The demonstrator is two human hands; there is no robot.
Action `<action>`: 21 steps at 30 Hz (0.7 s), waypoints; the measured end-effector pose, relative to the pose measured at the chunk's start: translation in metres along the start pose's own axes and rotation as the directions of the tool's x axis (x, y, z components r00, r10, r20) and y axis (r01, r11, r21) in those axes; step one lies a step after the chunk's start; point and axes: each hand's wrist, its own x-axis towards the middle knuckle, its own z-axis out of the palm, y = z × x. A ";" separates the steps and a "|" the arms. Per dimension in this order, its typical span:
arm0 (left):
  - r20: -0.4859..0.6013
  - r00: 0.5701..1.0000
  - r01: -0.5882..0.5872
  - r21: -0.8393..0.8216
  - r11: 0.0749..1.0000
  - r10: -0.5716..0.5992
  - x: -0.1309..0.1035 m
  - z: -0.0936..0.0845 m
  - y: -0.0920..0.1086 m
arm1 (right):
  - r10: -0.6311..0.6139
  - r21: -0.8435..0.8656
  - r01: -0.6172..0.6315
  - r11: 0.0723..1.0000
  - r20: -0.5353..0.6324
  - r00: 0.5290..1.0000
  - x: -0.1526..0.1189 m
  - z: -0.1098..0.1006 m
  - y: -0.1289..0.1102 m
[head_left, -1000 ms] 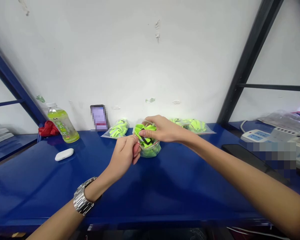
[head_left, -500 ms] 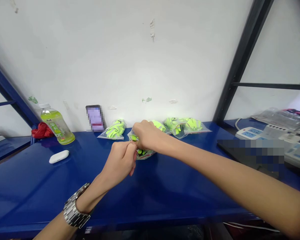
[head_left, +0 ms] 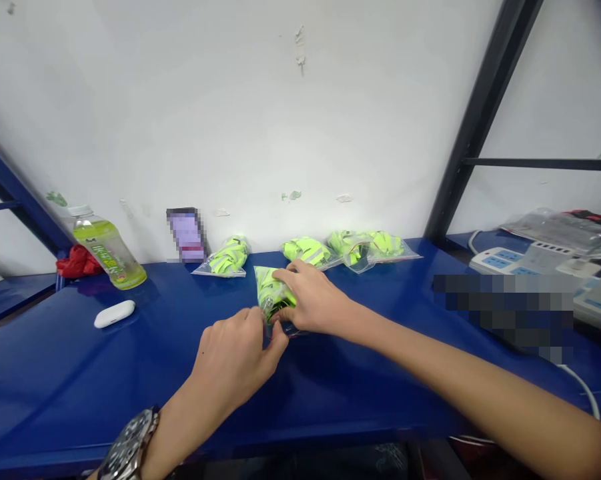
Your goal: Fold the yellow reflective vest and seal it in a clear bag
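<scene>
A clear zip bag (head_left: 266, 283) with folded neon-yellow reflective fabric inside stands on the blue table, its mouth toward me. My left hand (head_left: 237, 353) grips the near left edge of the bag between thumb and fingers. On the bag's right side is my right hand (head_left: 313, 297), its fingers curled over the fabric and its thumb at the bag's mouth. A dark gap shows in the mouth between the hands. Behind lie similar filled bags: one on the left (head_left: 227, 257), one in the middle (head_left: 307, 251), and a pair on the right (head_left: 363, 247).
A tilted drink bottle (head_left: 111, 250) leans near a red cloth bundle (head_left: 80, 261), with a white earbud case (head_left: 115, 313) in front. A phone (head_left: 187, 235) rests against the wall. Power strips (head_left: 505, 260) and a blurred dark flat object (head_left: 505, 313) occupy the right side.
Both hands have come a little nearer to me with the bag. The right hand has turned from a fist at the bag's edge to fingers spread over its side.
</scene>
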 end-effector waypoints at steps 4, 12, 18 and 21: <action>-0.026 0.998 -0.054 0.060 0.997 0.055 -0.001 0.012 -0.012 | -0.044 0.119 0.051 0.992 -0.058 0.997 -0.014 0.020 0.002; 0.014 0.969 -0.233 -0.263 0.936 0.245 0.006 0.034 -0.039 | -0.069 0.336 0.033 0.941 0.097 0.993 -0.020 0.030 0.010; 0.110 0.956 -0.214 -0.368 0.905 0.271 0.003 0.026 -0.034 | -0.019 0.202 0.033 0.979 -0.075 0.997 -0.016 0.040 0.009; 0.143 0.940 -0.244 -0.355 0.903 0.310 0.000 0.020 -0.029 | 0.080 0.178 -0.059 0.982 -0.116 0.990 -0.016 0.046 0.010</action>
